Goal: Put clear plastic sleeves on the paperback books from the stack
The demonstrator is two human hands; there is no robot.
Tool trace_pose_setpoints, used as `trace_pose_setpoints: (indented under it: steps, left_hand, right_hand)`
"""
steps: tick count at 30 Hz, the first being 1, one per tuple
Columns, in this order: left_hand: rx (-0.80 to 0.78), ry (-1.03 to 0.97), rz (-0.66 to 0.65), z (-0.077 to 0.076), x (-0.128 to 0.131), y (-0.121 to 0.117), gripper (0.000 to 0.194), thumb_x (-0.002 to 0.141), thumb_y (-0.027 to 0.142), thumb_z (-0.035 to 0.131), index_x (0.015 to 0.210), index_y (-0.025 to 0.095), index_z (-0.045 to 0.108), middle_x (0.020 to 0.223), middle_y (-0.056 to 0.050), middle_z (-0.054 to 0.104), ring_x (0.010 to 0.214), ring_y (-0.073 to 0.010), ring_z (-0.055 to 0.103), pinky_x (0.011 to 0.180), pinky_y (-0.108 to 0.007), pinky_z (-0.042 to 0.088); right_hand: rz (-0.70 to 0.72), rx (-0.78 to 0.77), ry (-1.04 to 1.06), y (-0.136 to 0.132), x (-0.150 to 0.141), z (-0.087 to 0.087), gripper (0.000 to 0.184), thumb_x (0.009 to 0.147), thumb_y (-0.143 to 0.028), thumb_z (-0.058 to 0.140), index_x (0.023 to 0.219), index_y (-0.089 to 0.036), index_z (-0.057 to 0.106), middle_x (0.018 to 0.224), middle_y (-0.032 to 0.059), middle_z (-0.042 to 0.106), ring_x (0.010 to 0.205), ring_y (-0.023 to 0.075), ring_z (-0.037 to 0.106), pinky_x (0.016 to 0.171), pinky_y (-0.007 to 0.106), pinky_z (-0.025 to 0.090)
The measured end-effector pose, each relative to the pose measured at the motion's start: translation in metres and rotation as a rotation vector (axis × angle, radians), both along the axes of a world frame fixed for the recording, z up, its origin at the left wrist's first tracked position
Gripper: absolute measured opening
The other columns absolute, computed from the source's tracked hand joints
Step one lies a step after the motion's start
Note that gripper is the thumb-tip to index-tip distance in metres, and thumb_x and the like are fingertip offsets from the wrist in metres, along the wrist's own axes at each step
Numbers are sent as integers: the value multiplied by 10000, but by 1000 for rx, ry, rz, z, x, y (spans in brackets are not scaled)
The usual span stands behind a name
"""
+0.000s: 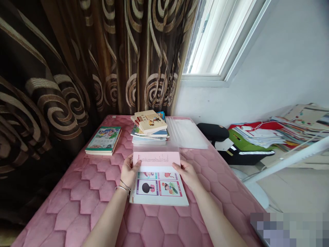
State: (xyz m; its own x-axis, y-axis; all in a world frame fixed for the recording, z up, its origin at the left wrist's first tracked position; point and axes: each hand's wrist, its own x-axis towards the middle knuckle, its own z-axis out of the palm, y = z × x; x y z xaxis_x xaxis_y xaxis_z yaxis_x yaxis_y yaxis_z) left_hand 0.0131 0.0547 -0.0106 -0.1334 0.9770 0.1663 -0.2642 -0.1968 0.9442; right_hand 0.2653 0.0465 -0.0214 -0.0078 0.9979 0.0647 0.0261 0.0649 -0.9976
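Note:
In front of me on the pink quilted surface (146, 224) lies an open picture book (159, 200) with framed cartoon drawings on its white page. Its raised pink leaf (156, 157), printed with small text, stands up across the upper part of that page. My left hand (130, 171) pinches this leaf at the left edge, thumb on top. Around the left wrist are thin bangles. At the opposite edge my right hand (187, 173) grips the same leaf. A strip of clear plastic (164, 147) shows just beyond the leaf's top edge; how it is attached is unclear.
Beyond the open book is a stack of books (151, 127). A green-bordered book (103, 140) lies to the left. Clear plastic sheets (189, 133) lie at the back right. Patterned curtains (115, 58) hang behind. At the right are piled papers (259, 135) and a white lamp-like arm (288, 161).

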Motion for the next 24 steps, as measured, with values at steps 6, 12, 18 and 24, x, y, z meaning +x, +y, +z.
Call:
trace_pose_setpoints:
  steps: [6,12,18,24]
  left_hand:
    - [6,1,-7,2,1,1,507,683,336,751,1101,149,532,998,-81,714,905,-200,664,819,-330,518]
    - [-2,28,9,1,1,2,481,677,358,751,1061,149,550,990,-86,717,894,-206,669,834,-345,516]
    - [22,74,10,3,0,-1,425,698,360,730,1033,162,560,1016,-81,702,943,-208,649,866,-344,492]
    - [51,102,-1,2,-1,-3,467,663,316,748,1055,170,540,1038,-82,684,976,-223,634,883,-364,484]
  right_hand:
    - [-22,-15,51,-4,-5,8,348,702,-491,702,865,-185,677,832,57,712,732,226,621,622,310,476]
    - [-49,-16,51,-5,-7,11,353,689,-506,705,843,-190,675,814,49,712,703,219,618,600,304,461]
    - [-95,-8,-5,-2,-8,8,376,705,-529,680,819,-172,654,754,47,690,656,202,593,569,294,445]
    - [-108,-22,31,-4,-10,11,361,700,-525,687,819,-185,660,791,53,704,681,215,610,577,304,459]
